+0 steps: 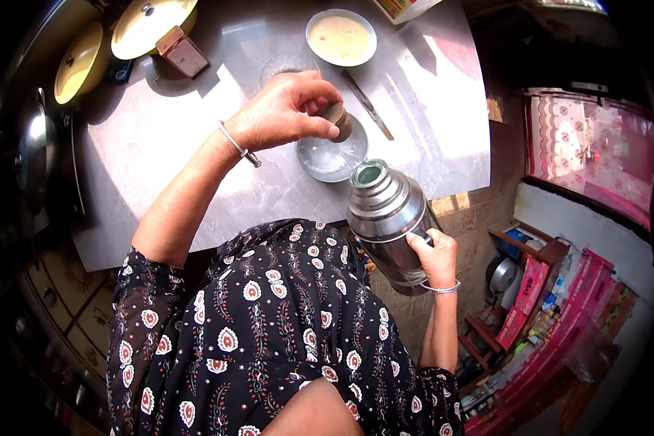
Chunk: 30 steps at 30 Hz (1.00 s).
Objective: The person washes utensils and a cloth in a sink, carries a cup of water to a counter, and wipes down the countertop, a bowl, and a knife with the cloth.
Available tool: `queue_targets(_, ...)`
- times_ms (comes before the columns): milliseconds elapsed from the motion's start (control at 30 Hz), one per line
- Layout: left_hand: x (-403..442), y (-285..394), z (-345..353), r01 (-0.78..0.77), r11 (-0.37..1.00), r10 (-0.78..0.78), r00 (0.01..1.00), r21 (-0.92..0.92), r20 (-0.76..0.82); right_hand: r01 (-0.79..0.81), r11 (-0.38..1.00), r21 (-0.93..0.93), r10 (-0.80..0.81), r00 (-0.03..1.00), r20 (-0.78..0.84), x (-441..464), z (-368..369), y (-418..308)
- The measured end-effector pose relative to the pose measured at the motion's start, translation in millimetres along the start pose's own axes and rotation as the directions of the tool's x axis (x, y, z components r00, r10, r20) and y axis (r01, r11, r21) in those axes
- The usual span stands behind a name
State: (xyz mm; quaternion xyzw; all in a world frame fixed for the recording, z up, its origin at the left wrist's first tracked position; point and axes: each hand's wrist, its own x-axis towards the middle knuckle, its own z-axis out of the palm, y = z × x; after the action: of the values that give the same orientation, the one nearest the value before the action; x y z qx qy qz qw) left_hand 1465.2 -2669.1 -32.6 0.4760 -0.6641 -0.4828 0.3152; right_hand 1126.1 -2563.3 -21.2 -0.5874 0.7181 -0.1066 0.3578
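Observation:
Pinched between the fingers and thumb of my left hand (294, 109) is a brown cork stopper (338, 122), held above a shallow bowl (332, 160) with white residue in it. My right hand (434, 256) grips the handle of a silver metal thermos flask (387, 221). The flask stands off the table's front edge, slightly tilted, its mouth uncovered and beside the bowl's right rim. Beyond the bowl lies a knife (368, 105). A white bowl of pale yellow mixture (341, 38) sits farther back.
On the grey table (152, 211) are a small pinkish box (182, 51) and a yellow lidded dish (144, 27) at the back left. Another yellow dish (78, 64) is beside them. A wooden shelf with pink cloth (525, 299) stands at the right, below a curtained window (596, 152).

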Motion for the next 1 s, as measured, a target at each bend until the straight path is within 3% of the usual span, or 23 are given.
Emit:
queue_targets(167, 1.2, -2.6, 9.3, -0.001, 0.998, 0.001, 1.0, -0.069, -0.004, 0.023, 0.993, 0.117, -0.018, 0.999, -0.046, -3.9, -2.1, 2.6)
queue_targets(367, 9.7, 19.5, 25.2, 0.047, 0.937, -0.039, 0.999, -0.347, 0.031, 0.008, 0.949, 0.315, 0.029, 0.993, -0.112, -10.1, -17.7, -7.6)
queue_targets(500, 23.8, 40.9, 36.4, -0.019, 0.943, 0.029, 0.999, -0.331, 0.026, 0.047, 0.905, 0.423, 0.018, 0.989, -0.149, -7.3, -29.0, -15.6)
queue_targets(533, 28.3, 45.6, 37.8, -0.054, 0.97, 0.061, 0.998, -0.239, 0.024, 0.067, 0.901, 0.428, 0.004, 0.987, -0.162, -5.7, -31.8, -16.3)
queue_targets(900, 60.2, 81.7, 42.8, -0.211, 0.972, 0.214, 0.977, 0.101, -0.01, 0.181, 0.873, 0.453, -0.079, 0.969, -0.236, 20.3, -52.9, -43.8)
queue_targets(1000, 67.5, 83.6, 42.2, -0.242, 0.966, 0.249, 0.966, 0.092, -0.066, 0.178, 0.85, 0.496, -0.06, 0.968, -0.243, 32.6, -60.6, -42.1)
